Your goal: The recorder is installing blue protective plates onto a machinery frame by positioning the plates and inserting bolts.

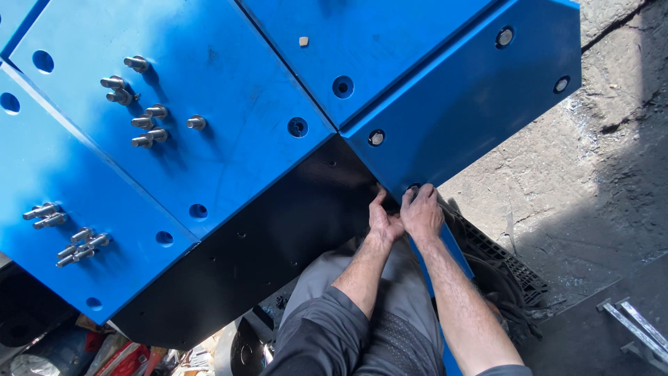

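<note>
Both my hands press together at the lower corner of a big blue panel (473,90), where it meets a black side plate (278,230). My left hand (383,221) has its fingers curled against the black plate's edge. My right hand (422,211) lies over the blue panel's corner hole, fingers bent; anything under the fingers is hidden. Round holes (298,127) run along the blue panels, and some hold bolt heads (376,137).
Several loose steel bolts (142,120) lie on the left blue panel (174,139), with more lower left (66,237). A black plastic grid (504,261) and cables sit on the concrete floor (591,160) at right. Metal bars (637,324) lie bottom right.
</note>
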